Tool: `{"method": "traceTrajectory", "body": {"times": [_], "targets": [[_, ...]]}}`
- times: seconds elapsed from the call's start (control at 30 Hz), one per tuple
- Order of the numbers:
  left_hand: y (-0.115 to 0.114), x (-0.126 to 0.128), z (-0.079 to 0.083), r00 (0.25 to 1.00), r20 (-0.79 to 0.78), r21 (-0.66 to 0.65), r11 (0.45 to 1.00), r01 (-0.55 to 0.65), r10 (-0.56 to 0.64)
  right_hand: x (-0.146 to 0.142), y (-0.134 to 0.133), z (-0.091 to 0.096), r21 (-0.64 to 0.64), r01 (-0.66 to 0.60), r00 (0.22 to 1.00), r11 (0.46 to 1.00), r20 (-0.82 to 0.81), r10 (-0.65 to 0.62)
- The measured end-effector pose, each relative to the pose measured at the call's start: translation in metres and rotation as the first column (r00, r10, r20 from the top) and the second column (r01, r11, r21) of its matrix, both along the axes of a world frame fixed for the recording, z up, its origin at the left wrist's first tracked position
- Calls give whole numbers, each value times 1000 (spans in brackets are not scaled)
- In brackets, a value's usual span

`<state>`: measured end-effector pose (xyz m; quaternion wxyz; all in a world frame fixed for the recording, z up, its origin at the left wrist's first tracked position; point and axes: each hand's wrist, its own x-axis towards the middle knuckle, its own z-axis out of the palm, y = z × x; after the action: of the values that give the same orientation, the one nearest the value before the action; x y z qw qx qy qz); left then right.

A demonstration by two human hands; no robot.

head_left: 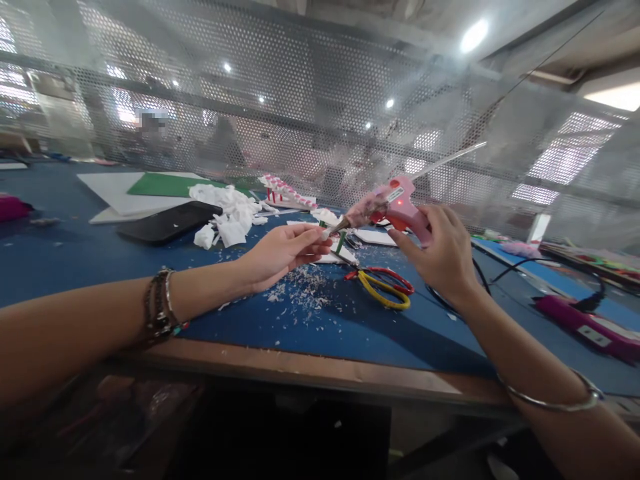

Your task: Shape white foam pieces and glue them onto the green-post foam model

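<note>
My right hand [445, 257] is wrapped round the handle of a pink hot glue gun [411, 215], with a clear glue stick [453, 159] jutting from its back. A small red light glows on its side. The gun's nozzle points down to the left and meets a small white piece [326, 234] pinched between the fingertips of my left hand [283, 255]. Whether nozzle and piece touch, I cannot tell. Just beyond those fingers are white foam-like pieces with a green post [341, 241]. Scissors [384, 288] with red and yellow handles lie below the gun.
White crumbs [307, 288] litter the blue tabletop [210, 263]. Further back lie a black phone [170, 222], crumpled white tissue [233, 210], a green sheet [165, 185] and a small pink-and-white roofed model [289, 191]. A purple power strip [587, 328] with black cords is at right.
</note>
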<state>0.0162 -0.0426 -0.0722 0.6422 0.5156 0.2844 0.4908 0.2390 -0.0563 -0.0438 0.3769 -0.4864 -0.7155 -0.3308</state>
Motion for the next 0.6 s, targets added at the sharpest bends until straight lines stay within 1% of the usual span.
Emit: {"method": "traceTrajectory", "body": {"times": [0.27,0.5,0.6], "targets": [[-2,0,1,1000,-2,26,1000,13,-13,0,0,0,-21,27,1000,999,1,-27],[-2,0,1,1000,3,37,999,22,-22,-1,0,1,-1,32,999,999,20,-32],[-2,0,1,1000,-2,39,999,19,-19,0,0,1,-14,31,999,999,18,-31]]}}
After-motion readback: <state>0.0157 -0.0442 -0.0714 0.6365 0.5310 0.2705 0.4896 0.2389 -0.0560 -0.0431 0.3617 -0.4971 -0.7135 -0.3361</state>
